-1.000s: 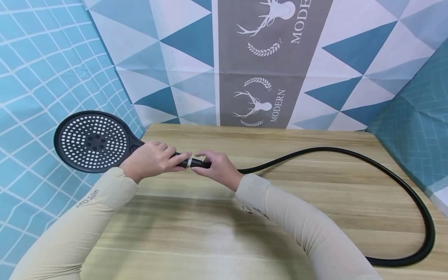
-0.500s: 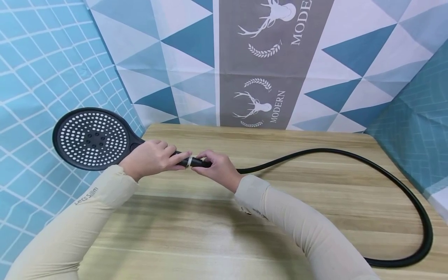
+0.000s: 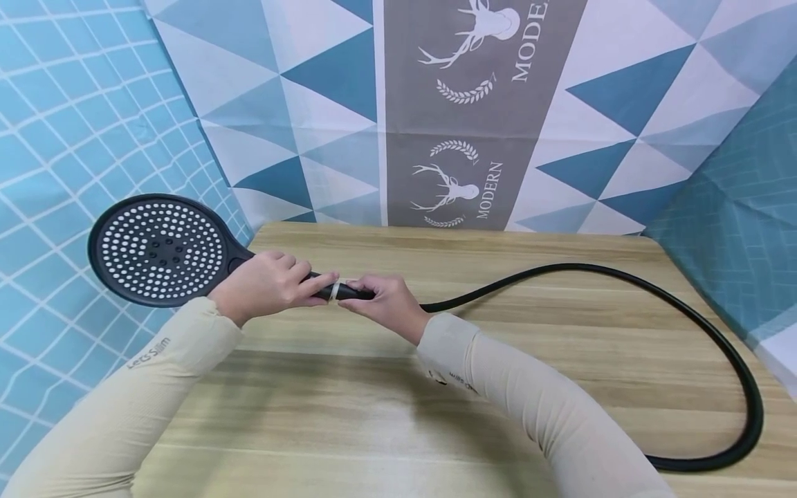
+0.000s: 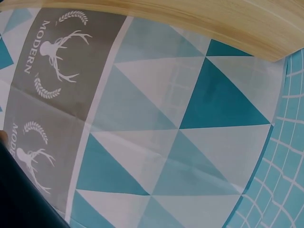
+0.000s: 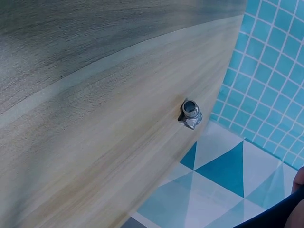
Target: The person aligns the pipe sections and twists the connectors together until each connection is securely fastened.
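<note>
Head view bright, glare on tabletop; wrist views dimmer.

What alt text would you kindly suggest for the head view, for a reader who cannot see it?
A person's left hand grips a black shower head while the right hand pinches the end of a black hose, beside a pale ring. The hose curves across a wooden tabletop in front of a triangle-patterned backdrop.
</note>
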{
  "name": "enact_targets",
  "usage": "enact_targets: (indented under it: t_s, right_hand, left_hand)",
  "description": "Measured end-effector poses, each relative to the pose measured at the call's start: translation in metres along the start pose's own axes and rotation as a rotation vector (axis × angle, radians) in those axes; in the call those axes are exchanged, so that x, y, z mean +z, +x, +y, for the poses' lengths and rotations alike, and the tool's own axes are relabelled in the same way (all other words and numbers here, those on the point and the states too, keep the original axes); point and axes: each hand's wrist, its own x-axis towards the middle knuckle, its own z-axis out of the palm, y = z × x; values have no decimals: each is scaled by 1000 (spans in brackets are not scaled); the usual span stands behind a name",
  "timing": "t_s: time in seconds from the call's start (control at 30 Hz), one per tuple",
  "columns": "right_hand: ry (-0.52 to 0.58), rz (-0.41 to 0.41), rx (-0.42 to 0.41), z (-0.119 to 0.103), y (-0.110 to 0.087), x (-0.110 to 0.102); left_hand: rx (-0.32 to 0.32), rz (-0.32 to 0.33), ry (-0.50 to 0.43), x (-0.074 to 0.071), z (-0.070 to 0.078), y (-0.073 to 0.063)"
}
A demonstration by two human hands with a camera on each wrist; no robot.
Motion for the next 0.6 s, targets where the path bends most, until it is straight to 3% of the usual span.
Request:
enact_targets:
  t_s: [0.47,0.6]
  right_hand:
    - [93,-42,236,-4,4,-1]
    - [-39,-54,201,-6,5,-2]
  left_hand:
    - [-1,-7,5,2,1,-2]
    - [-23,-10,-11,2,0,-2]
